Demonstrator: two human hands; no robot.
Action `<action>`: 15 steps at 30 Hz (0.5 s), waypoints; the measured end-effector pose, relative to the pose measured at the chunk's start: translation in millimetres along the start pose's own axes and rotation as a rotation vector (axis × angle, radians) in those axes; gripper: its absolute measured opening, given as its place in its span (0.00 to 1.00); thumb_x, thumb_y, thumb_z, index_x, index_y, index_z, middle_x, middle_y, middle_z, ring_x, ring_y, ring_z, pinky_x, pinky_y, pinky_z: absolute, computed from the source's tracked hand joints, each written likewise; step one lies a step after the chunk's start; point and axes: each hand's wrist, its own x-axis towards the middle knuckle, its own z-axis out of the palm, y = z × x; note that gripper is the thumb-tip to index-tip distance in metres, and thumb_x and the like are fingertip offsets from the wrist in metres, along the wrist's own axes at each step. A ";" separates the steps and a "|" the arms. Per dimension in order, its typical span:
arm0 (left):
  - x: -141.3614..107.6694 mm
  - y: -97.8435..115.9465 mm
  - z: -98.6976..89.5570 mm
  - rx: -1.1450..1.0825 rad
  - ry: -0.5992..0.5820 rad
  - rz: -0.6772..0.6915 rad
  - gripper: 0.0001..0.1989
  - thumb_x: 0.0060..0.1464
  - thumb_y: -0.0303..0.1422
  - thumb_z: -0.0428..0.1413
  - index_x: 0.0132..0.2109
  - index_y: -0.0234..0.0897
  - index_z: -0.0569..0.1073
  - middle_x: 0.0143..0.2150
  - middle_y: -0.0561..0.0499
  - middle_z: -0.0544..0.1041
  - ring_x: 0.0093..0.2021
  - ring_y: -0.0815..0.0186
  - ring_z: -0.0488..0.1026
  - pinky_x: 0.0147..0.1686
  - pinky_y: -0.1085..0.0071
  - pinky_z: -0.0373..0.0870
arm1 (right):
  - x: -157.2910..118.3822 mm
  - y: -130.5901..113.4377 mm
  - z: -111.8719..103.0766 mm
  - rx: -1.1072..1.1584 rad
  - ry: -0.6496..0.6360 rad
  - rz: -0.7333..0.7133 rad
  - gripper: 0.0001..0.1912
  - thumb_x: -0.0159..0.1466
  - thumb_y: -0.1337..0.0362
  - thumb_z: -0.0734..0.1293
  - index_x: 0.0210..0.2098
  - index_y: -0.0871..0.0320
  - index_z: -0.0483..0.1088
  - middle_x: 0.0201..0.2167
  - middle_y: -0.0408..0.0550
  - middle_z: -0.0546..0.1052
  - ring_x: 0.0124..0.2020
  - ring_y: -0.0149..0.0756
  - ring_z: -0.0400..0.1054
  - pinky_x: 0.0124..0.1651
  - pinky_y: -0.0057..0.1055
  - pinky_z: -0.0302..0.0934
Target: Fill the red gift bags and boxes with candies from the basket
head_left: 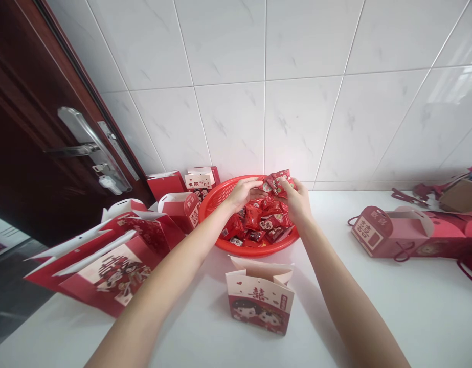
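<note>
A red plastic basket (208,204) stands against the wall with several red-wrapped candies (254,217) inside. Over its far right side, my right hand (298,200) is closed on red candy packets (277,182). My left hand (243,194) reaches over the basket's left part, its fingers stretched toward those packets. Whether its fingertips touch them I cannot tell. In front of the basket, between my forearms, an open-topped cream and red paper gift bag (259,305) with two cartoon figures stands upright.
Large red gift bags (116,271) and smaller boxes (178,207) crowd the table's left side. At right lie pink and red gift boxes (392,232) with cord handles. Behind is a white tiled wall (228,122); a dark door (28,117) with a metal handle is at left.
</note>
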 end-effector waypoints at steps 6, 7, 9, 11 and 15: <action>-4.5 0.6 2.3 0.069 -0.012 0.014 0.17 0.44 0.41 0.72 0.32 0.33 0.77 0.31 0.51 0.79 0.31 0.67 0.76 0.39 0.67 0.74 | -1.0 -0.7 -0.4 0.000 -0.041 0.002 0.21 0.49 0.48 0.76 0.34 0.56 0.72 0.29 0.42 0.79 0.33 0.34 0.73 0.33 0.27 0.67; -4.8 0.8 2.0 0.082 -0.010 0.022 0.18 0.43 0.41 0.73 0.32 0.33 0.77 0.31 0.51 0.79 0.31 0.67 0.75 0.39 0.67 0.74 | -1.2 -1.1 -0.5 -0.001 -0.047 0.006 0.22 0.49 0.48 0.77 0.34 0.56 0.73 0.30 0.42 0.79 0.33 0.35 0.74 0.33 0.27 0.67; -5.2 1.6 0.9 0.106 -0.005 0.039 0.19 0.42 0.42 0.73 0.30 0.33 0.77 0.31 0.52 0.78 0.32 0.68 0.75 0.39 0.67 0.73 | -2.3 -2.5 -0.4 0.001 -0.062 0.013 0.22 0.48 0.49 0.77 0.34 0.56 0.73 0.32 0.42 0.80 0.35 0.35 0.75 0.33 0.27 0.68; -6.0 3.2 -0.4 0.128 0.005 0.054 0.19 0.42 0.43 0.73 0.29 0.33 0.76 0.30 0.52 0.77 0.32 0.67 0.75 0.39 0.68 0.72 | -4.1 -5.5 0.1 0.008 -0.087 0.013 0.22 0.48 0.50 0.78 0.34 0.56 0.74 0.33 0.42 0.80 0.35 0.36 0.75 0.33 0.27 0.68; -15.6 10.0 -1.1 0.164 0.019 0.072 0.20 0.44 0.43 0.71 0.38 0.34 0.80 0.37 0.50 0.79 0.36 0.64 0.77 0.42 0.66 0.74 | -9.7 -16.6 2.0 0.031 -0.162 0.001 0.22 0.47 0.52 0.80 0.36 0.58 0.77 0.34 0.45 0.82 0.35 0.36 0.76 0.36 0.29 0.70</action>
